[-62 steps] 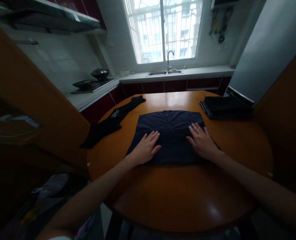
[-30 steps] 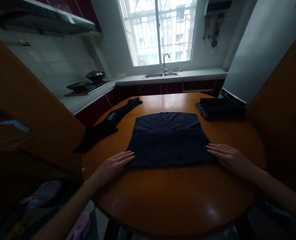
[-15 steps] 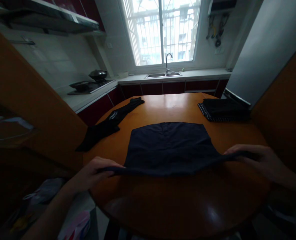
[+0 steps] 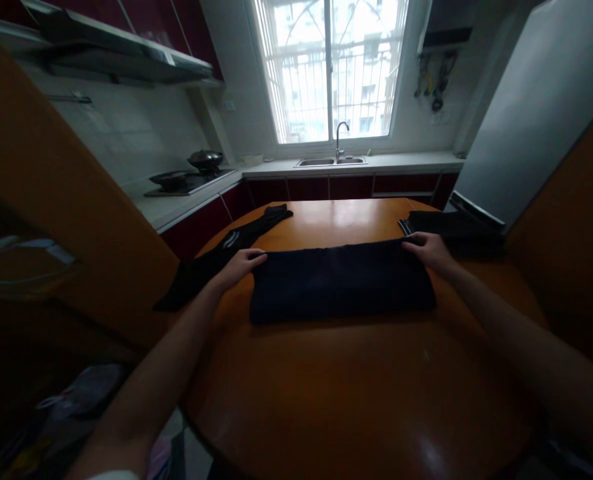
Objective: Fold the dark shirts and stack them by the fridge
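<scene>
A dark navy garment [image 4: 341, 283] lies on the wooden table in front of me, folded into a wide, low rectangle; its exact kind does not show. My left hand [image 4: 242, 265] pinches its far left corner between thumb and fingers. At the far right corner, my right hand [image 4: 430, 251] grips the cloth in the same way. The far edge runs nearly straight between both hands, and the fold faces me.
Black clothing with white stripes [image 4: 203, 263] stretches along the table's left edge. A folded dark stack [image 4: 456, 230] sits at the back right, beside the fridge [image 4: 519, 113]. Beyond the round table [image 4: 326, 393] are a sink [image 4: 321, 162] and a stove [image 4: 191, 183].
Both hands have moved away from me and inward, carrying the garment's near edge over to its far edge. The cloth is now doubled over into a narrower strip.
</scene>
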